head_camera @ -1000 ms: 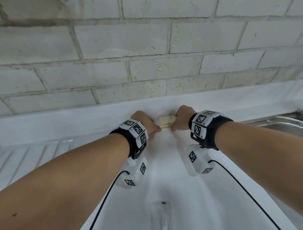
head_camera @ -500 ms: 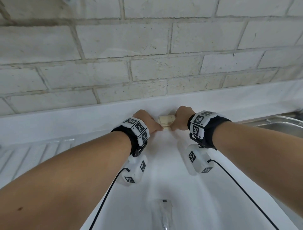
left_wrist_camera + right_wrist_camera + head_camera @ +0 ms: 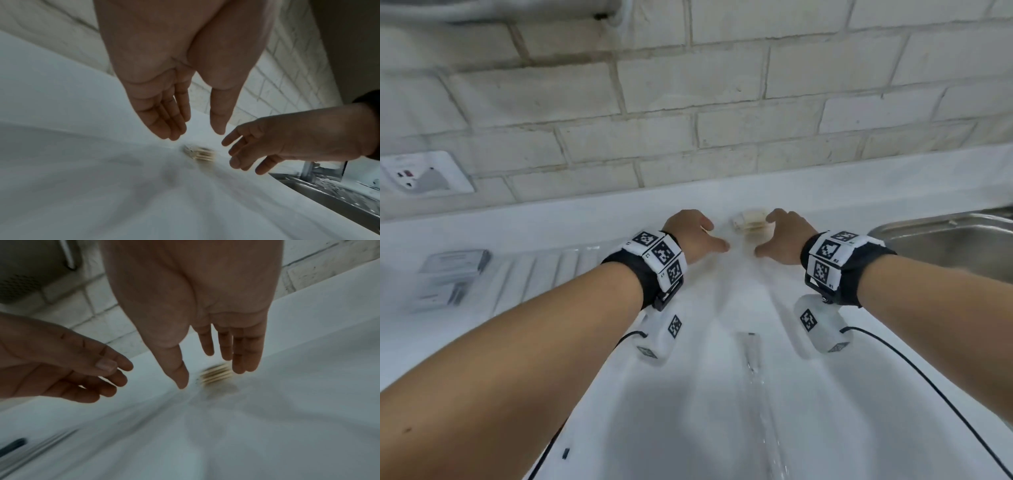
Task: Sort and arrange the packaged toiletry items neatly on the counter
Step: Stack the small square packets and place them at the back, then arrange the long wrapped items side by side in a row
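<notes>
A small stack of cream-coloured wrapped packets (image 3: 750, 221) (image 3: 200, 154) (image 3: 216, 373) sits on the white counter (image 3: 722, 394) close to the back upstand. My left hand (image 3: 697, 236) (image 3: 192, 129) hovers just left of the stack with its fingers straight and holds nothing. My right hand (image 3: 779, 234) (image 3: 213, 369) hovers just right of the stack, fingers spread and empty. Neither hand touches the packets. A clear wrapped item (image 3: 751, 349) lies on the counter nearer to me.
Flat clear-wrapped packages (image 3: 448, 277) lie on the ribbed drainer at the left. A steel sink (image 3: 955, 243) sits at the right. A brick wall with a socket (image 3: 421, 174) rises behind the counter. Wrist-camera cables trail over the counter.
Both hands have let go of the packet stack and drawn back and apart from it. My head has pulled back, so more of the counter, the socket and the sink show.
</notes>
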The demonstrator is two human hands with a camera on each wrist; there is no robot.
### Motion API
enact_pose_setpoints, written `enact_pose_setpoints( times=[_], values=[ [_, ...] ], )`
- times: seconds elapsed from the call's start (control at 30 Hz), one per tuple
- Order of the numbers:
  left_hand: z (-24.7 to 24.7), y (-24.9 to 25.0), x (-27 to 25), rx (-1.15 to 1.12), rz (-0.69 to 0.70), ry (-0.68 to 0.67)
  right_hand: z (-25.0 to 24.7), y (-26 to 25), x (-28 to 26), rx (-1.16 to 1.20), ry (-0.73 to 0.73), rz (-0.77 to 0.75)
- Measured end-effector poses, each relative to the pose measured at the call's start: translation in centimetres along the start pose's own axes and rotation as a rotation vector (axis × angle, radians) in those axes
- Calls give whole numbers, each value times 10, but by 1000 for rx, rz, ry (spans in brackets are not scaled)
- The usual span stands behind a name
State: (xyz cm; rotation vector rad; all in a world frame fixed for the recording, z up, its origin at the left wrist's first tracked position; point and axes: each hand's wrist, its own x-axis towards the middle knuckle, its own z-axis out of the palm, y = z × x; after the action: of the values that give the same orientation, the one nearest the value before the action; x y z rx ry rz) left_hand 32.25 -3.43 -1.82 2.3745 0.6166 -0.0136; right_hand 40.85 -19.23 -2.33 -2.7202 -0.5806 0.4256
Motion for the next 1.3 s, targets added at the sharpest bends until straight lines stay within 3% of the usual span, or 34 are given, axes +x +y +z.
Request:
enact_pose_setpoints(
  times=[0.17,0.3,0.5,0.77,1.0,1.3],
  values=[
    [-16,-35,-121,35,-25,-30,16,-14,-103,-95,-161,-64],
    [-16,-77,-213,255,-150,-142,33,-23,-176,-142,-268,-56],
    [-8,-116,-298,327,-294,-227,59,-33,-228,-139,-289,-41],
    [16,-116,-338,255,-349,-163,85,-46,-263,-110,-307,-70],
    [30,-109,-335,18,-409,-21,106,-57,-279,-68,-315,-101],
    [33,-117,-325,-196,-359,116,119,-78,-291,4,-354,-117]
  ],
)
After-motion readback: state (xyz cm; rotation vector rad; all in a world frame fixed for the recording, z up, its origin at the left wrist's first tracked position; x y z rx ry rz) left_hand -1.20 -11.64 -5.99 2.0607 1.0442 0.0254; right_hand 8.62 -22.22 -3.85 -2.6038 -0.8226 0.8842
